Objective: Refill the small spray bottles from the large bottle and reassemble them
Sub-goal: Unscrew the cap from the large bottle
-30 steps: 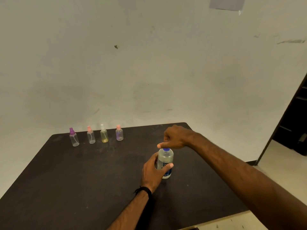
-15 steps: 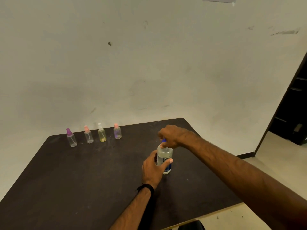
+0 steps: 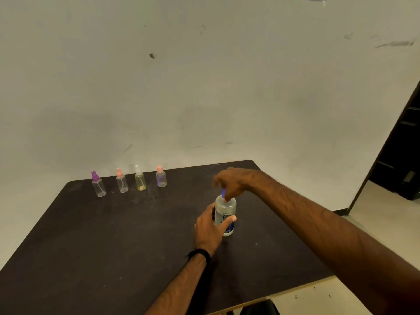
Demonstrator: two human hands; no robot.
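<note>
The large clear bottle (image 3: 225, 211) with a blue-and-white label stands upright right of the table's middle. My left hand (image 3: 210, 228) grips its body from the left. My right hand (image 3: 230, 183) is closed over its top, fingers pinching the blue cap (image 3: 223, 193), which mostly hides under them. Several small spray bottles stand in a row at the far left: one with a purple top (image 3: 98, 185), one with a pink top (image 3: 121, 181), a yellowish one with a white top (image 3: 140, 179) and a purplish one with a pink top (image 3: 161, 177). All have their spray heads on.
The dark table (image 3: 113, 242) stands against a white wall (image 3: 204, 87). Its right and near edges drop to a pale floor (image 3: 375, 208). A dark doorway (image 3: 402, 155) opens at the right.
My right hand has turned on the cap, with its fingers now curled lower over the bottle top. The left hand keeps its grip. The view has shifted slightly.
</note>
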